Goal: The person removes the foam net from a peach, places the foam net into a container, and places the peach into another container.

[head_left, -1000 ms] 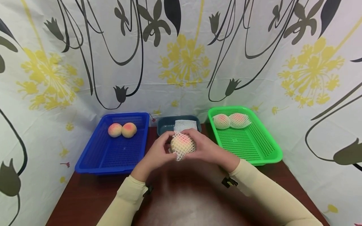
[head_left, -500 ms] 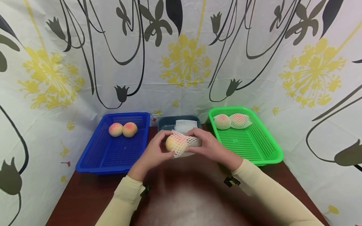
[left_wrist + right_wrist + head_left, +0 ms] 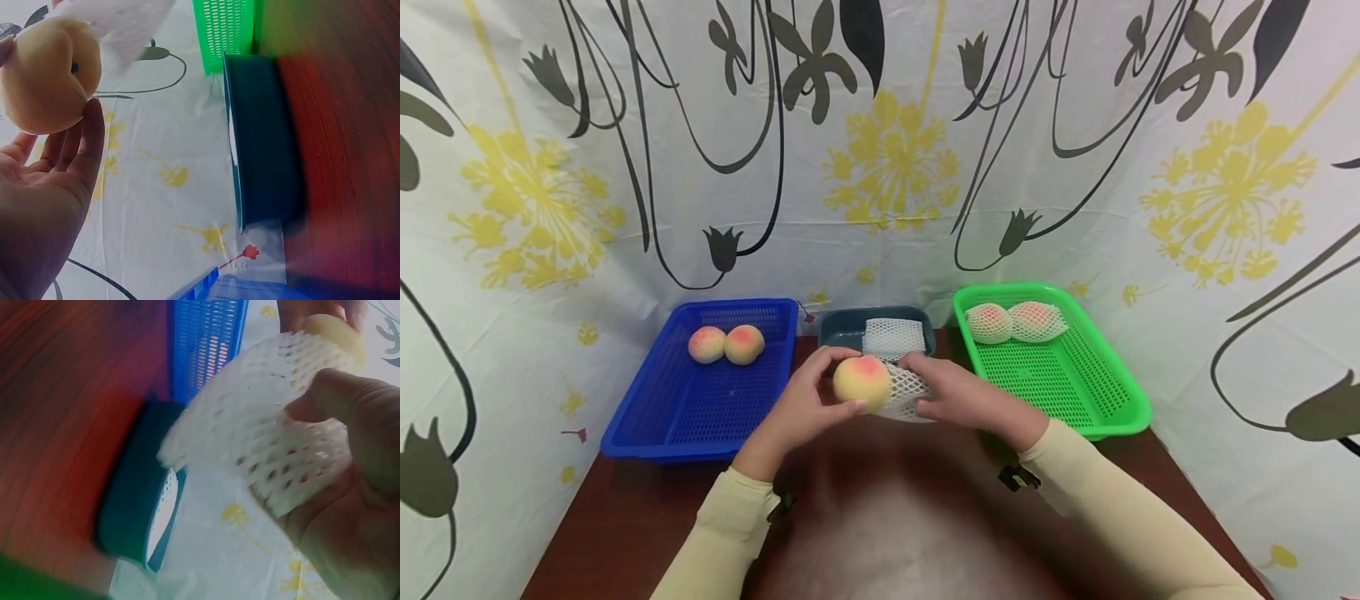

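Observation:
My left hand point(image 3: 805, 404) grips a yellow-pink peach point(image 3: 859, 382) between thumb and fingers, above the table. In the left wrist view the peach point(image 3: 50, 78) shows its creased end with a small dark spot. My right hand point(image 3: 973, 402) pinches a white foam net sleeve point(image 3: 906, 390) just right of the peach. The right wrist view has the thumb pressing on the net sleeve point(image 3: 256, 419), which fans out wide, with the peach point(image 3: 334, 334) at its far edge. Whether part of the peach still sits inside the sleeve, I cannot tell.
A blue basket point(image 3: 640, 417) on the left holds two bare peaches point(image 3: 744, 344). The green basket point(image 3: 1120, 408) on the right has two net-wrapped peaches point(image 3: 1036, 321). Between them stands a small dark teal tray point(image 3: 838, 329) with white net sleeves point(image 3: 893, 335). A patterned cloth hangs behind.
The net sleeve has come off the peach toward the right, drawn by my right hand. The peach, netted a second ago, now shows bare in my left hand, slightly further left.

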Available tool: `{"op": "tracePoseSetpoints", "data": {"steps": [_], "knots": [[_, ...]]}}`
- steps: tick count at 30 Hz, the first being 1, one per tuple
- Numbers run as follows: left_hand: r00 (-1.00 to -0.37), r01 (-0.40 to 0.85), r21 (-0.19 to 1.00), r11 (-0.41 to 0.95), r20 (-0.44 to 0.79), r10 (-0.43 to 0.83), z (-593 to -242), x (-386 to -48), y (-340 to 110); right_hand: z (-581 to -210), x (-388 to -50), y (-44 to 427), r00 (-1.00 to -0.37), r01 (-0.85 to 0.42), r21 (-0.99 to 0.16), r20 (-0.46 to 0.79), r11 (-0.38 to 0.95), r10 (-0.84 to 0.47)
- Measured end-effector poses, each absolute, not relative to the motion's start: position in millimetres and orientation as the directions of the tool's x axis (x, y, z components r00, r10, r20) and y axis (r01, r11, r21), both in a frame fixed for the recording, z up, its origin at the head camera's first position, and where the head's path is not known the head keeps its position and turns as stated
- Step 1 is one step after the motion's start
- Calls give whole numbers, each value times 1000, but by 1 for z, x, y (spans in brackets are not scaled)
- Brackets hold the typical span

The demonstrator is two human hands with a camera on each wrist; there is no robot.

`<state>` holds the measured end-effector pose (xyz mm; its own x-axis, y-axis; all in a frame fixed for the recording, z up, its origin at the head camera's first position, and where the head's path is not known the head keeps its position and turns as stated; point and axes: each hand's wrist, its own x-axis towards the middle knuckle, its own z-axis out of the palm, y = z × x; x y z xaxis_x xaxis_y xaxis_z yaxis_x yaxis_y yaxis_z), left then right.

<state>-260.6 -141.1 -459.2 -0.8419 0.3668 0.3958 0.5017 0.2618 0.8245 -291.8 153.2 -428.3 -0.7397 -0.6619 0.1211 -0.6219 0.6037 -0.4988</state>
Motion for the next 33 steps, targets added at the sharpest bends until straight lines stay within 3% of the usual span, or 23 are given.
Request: {"op": "tracePoseSetpoints", "data": {"steps": [6,20,28,33], "knots": [[-849,503,818,278,408,335,-459,-260,-149,-436,-321,152,-753,-646,-342,142,682,-642],[-863,485,825,289,398,312,-456,-260,-159,-427,-410,135,-797,-602,-219,230,768,-559],[-868,477,830,291,393,303,-455,-261,-161,-437,-439,126,-798,-580,-145,295,801,-525],[-867,477,833,280,393,308,-456,-262,-161,-461,-453,123,-802,-565,-100,298,819,-517]]}}
